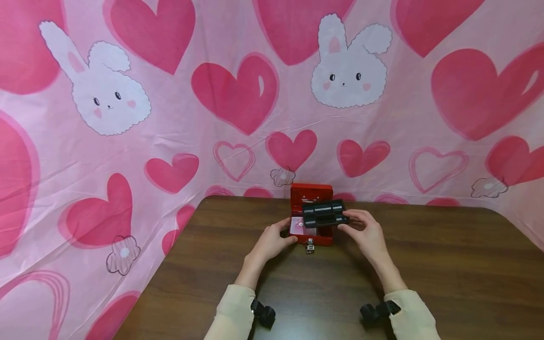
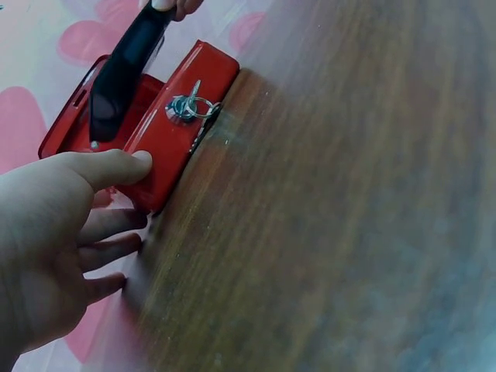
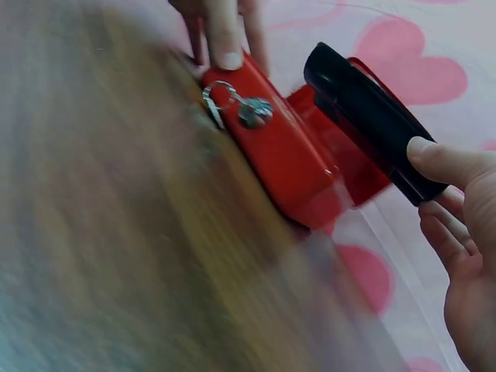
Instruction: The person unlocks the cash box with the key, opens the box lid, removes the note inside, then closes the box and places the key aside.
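Head view takes in the brown table (image 1: 425,264), with the open red cash box (image 1: 312,238) near its far edge. The left hand (image 1: 272,242) braces the box's left front corner, thumb (image 2: 116,164) pressed on the front wall, probably to steady it. Above the box, the right hand (image 1: 367,231) pinches the black tray (image 1: 325,213) by its right end, lifted clear. Only the wrist views show the keys (image 3: 232,105) hanging at the lock (image 2: 182,107).

Two bare hands, left hand (image 1: 272,242) and right hand (image 1: 368,233), below long cream sleeves (image 1: 233,314); black wrist-mounted cameras (image 1: 263,314) strapped at 6 o'clock under each cuff.
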Demonstrator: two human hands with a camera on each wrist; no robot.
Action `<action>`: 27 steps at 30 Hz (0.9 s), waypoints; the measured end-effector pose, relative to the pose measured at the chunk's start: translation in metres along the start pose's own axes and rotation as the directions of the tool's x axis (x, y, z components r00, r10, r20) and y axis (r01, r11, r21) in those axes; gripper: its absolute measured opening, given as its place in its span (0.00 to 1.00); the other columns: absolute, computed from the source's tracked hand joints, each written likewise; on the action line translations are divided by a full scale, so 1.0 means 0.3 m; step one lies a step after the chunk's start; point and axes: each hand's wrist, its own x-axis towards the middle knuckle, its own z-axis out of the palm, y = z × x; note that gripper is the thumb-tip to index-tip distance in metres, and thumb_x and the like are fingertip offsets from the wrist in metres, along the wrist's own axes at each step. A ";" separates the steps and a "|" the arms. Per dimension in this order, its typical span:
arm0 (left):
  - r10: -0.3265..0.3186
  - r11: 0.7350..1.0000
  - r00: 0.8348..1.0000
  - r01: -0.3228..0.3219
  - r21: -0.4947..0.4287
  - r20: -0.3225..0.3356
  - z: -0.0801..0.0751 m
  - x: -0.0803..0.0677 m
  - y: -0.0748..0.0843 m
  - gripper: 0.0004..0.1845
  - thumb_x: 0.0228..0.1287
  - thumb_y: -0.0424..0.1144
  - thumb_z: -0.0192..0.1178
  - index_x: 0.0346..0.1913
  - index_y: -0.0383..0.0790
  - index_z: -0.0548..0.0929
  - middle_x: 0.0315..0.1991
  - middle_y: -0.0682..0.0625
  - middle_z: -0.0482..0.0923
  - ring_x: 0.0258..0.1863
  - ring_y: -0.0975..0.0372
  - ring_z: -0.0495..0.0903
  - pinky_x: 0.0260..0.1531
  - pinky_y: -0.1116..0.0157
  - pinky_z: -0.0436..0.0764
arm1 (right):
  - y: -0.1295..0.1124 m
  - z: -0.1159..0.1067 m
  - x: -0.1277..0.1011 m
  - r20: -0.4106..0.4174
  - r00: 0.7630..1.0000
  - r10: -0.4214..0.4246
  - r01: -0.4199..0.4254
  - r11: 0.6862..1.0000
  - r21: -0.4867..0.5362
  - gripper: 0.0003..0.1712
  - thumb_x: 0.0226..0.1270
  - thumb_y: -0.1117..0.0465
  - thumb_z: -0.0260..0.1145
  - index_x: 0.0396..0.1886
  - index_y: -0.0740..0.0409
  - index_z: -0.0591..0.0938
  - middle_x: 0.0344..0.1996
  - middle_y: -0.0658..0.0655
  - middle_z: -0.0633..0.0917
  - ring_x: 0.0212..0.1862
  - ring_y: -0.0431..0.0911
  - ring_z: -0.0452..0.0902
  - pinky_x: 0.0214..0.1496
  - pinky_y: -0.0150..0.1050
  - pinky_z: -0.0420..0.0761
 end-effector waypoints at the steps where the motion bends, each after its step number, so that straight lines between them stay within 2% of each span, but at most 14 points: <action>1: 0.001 1.000 1.000 -0.001 -0.003 0.002 0.000 0.000 0.000 0.36 0.64 0.49 0.66 0.73 0.44 0.69 0.65 0.47 0.77 0.65 0.54 0.76 0.67 0.49 0.72 | 0.002 -0.009 0.003 -0.005 1.000 0.000 0.000 1.000 0.001 0.24 0.58 0.62 0.76 0.55 0.62 0.84 0.53 0.62 0.81 0.46 0.33 0.79 0.48 0.16 0.76; 8: -0.001 1.000 1.000 0.001 -0.003 0.002 -0.005 -0.002 0.006 0.34 0.64 0.49 0.66 0.72 0.47 0.70 0.67 0.48 0.75 0.66 0.54 0.74 0.67 0.48 0.71 | 0.027 -0.070 0.015 -0.019 1.000 0.012 -0.012 1.000 -0.004 0.23 0.59 0.62 0.75 0.55 0.63 0.83 0.50 0.57 0.81 0.44 0.25 0.78 0.49 0.17 0.77; 12: -0.010 1.000 1.000 0.010 0.021 -0.002 -0.004 0.001 0.008 0.34 0.64 0.49 0.66 0.72 0.48 0.71 0.68 0.48 0.74 0.66 0.53 0.74 0.67 0.48 0.71 | 0.044 -0.106 0.020 -0.025 1.000 0.016 -0.016 1.000 -0.002 0.23 0.60 0.61 0.75 0.55 0.64 0.83 0.48 0.50 0.81 0.44 0.24 0.78 0.48 0.16 0.77; 20: 0.018 0.999 1.000 -0.018 0.037 -0.005 -0.002 0.006 0.006 0.33 0.64 0.47 0.66 0.71 0.47 0.72 0.66 0.48 0.76 0.65 0.54 0.75 0.67 0.50 0.72 | 0.061 -0.186 0.012 -0.069 0.997 0.034 -0.035 0.999 -0.022 0.24 0.59 0.62 0.75 0.56 0.65 0.83 0.46 0.37 0.80 0.43 0.23 0.78 0.46 0.15 0.76; 27: 0.018 0.999 1.000 -0.018 0.031 0.003 -0.002 0.006 0.008 0.33 0.64 0.46 0.66 0.72 0.46 0.71 0.67 0.48 0.76 0.66 0.54 0.74 0.67 0.50 0.72 | 0.079 -0.240 0.010 -0.072 0.996 0.061 -0.066 0.995 -0.073 0.25 0.61 0.57 0.74 0.56 0.63 0.83 0.44 0.31 0.79 0.43 0.22 0.77 0.44 0.14 0.75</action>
